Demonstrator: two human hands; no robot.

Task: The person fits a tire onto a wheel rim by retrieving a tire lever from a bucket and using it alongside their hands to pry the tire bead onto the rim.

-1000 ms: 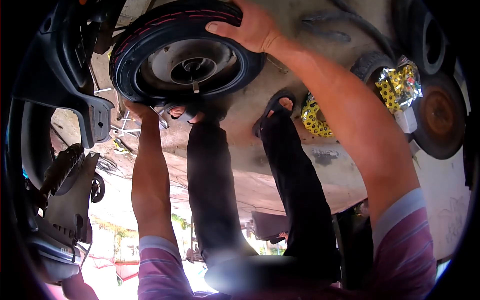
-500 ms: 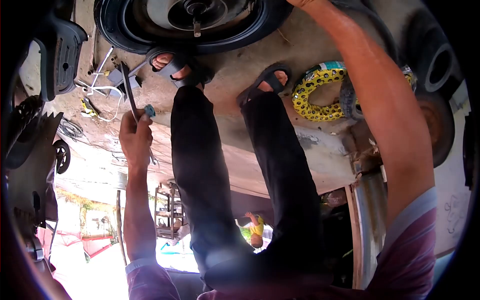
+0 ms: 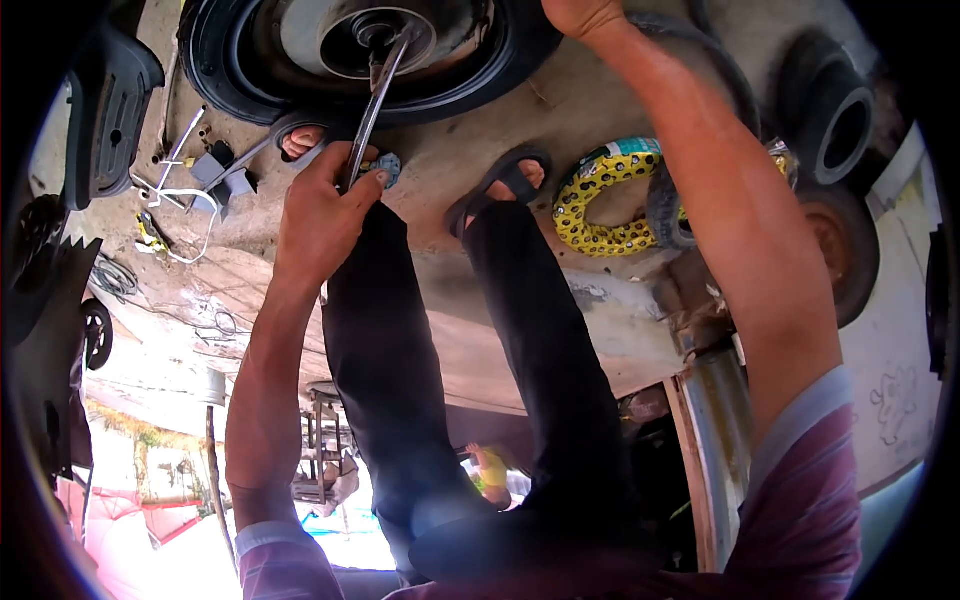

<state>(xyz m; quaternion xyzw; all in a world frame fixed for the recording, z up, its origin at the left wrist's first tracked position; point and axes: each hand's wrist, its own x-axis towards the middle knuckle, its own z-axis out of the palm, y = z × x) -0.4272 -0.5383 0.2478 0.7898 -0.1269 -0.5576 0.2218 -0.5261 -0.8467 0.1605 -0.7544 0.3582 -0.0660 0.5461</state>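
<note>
My left hand (image 3: 325,215) is closed around a long metal tire lever (image 3: 372,115). The lever's far end overlaps the hub of a motorcycle wheel (image 3: 230,85) with a black tire; whether they touch I cannot tell. A small blue-grey object (image 3: 388,167) shows beside my left thumb, its kind unclear. At the top edge, beside the wheel's right side, is my right hand (image 3: 582,14); its fingers are cut off by the frame. The wheel lies by my sandalled feet, an axle or spindle standing at its centre.
A yellow patterned wrapped tire (image 3: 600,238) lies right of my feet, with dark tires (image 3: 845,130) beyond. At left are loose metal parts (image 3: 225,170), a white cable (image 3: 208,225) and a black plastic panel (image 3: 115,125). Another person in yellow (image 3: 490,470) appears in the background.
My left hand has moved up and right, carrying the tire lever from beside my leg to over the wheel. My right hand has shifted slightly left and down in view.
</note>
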